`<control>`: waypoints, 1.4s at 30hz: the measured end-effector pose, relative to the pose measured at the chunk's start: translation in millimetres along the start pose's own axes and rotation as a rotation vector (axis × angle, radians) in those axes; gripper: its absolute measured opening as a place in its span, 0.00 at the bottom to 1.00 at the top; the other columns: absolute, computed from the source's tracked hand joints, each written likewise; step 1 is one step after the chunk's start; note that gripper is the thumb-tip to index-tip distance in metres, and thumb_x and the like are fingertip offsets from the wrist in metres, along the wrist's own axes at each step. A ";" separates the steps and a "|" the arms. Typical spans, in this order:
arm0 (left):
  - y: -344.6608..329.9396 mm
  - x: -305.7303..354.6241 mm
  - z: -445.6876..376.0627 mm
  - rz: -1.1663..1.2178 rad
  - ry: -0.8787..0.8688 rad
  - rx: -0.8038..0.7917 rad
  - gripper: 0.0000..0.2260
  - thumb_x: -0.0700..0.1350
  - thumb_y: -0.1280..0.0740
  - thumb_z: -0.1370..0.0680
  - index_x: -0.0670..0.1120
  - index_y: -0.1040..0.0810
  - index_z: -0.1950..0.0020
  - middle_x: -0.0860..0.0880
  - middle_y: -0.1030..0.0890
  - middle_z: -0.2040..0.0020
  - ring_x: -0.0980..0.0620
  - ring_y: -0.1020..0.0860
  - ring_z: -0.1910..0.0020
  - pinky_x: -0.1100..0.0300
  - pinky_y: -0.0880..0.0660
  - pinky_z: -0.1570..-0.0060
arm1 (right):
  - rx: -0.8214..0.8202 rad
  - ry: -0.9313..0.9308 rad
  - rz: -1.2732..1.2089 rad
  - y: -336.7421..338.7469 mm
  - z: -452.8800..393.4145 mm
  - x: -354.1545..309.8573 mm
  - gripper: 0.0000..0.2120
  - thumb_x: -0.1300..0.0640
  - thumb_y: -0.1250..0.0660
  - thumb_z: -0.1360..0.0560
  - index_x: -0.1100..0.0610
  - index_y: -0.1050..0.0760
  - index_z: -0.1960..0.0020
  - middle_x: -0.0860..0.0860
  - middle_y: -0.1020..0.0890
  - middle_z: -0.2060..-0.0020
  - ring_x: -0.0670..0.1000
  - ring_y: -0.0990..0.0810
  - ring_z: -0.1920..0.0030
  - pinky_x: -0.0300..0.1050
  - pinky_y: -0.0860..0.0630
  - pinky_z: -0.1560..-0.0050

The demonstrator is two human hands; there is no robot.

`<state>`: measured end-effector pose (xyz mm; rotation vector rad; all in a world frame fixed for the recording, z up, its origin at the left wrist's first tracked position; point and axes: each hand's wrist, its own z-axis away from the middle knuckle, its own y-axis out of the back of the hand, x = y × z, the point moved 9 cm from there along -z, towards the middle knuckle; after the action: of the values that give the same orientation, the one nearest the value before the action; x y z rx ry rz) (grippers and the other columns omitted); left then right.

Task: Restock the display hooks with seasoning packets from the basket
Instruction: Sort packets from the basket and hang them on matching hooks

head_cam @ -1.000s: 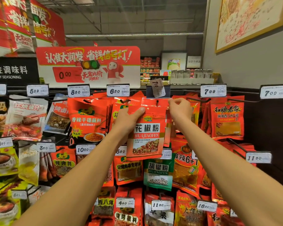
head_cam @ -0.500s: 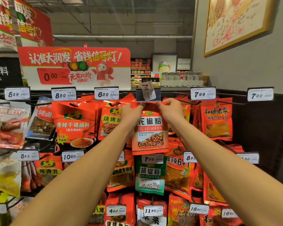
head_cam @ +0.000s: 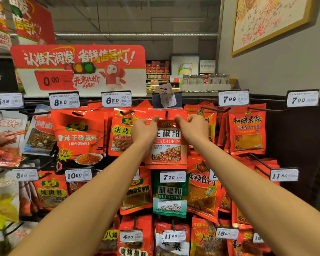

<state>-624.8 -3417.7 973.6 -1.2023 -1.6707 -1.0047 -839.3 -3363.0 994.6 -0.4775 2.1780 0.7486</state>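
Between both hands, seemingly: packet.

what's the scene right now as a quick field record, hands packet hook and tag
left hand: pinches top left edge of the huajiaofen packet
right hand: pinches its top right edge
packet: red, upright, hang hole at the hook tip
hook: top row, between the two hands
price tag: reads 7.00, tilted in its holder above the hook
below: green hujiaofen packet
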 end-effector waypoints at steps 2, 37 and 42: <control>-2.1 0.7 -10.1 -0.006 0.022 0.014 0.19 0.60 0.31 0.22 0.43 0.23 0.54 0.41 0.16 0.51 0.39 0.17 0.50 0.43 0.20 0.48 | 0.004 -0.017 0.023 -5.7 -8.4 -1.5 0.25 0.36 0.30 0.25 0.51 0.35 0.69 0.48 0.24 0.69 0.52 0.25 0.65 0.47 0.36 0.67; -33.8 -36.5 27.0 -0.340 -0.089 -0.387 0.35 0.48 0.37 0.17 0.42 0.55 0.18 0.41 0.39 0.19 0.42 0.40 0.21 0.46 0.41 0.23 | -0.516 -0.036 0.139 -59.2 28.9 30.9 0.34 0.47 0.50 0.14 0.59 0.64 0.18 0.60 0.51 0.18 0.63 0.43 0.20 0.54 0.42 0.24; 7.5 -27.5 52.3 -0.262 -0.156 -0.330 0.23 0.49 0.39 0.16 0.43 0.34 0.22 0.45 0.26 0.27 0.44 0.29 0.28 0.57 0.34 0.34 | -0.227 0.047 0.004 9.3 56.5 25.9 0.17 0.51 0.43 0.16 0.56 0.25 0.33 0.53 0.18 0.41 0.57 0.22 0.39 0.47 0.30 0.44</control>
<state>-620.7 -3376.0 931.2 -1.3219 -1.8700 -1.4238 -829.8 -3321.9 948.1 -0.6114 2.1477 1.0024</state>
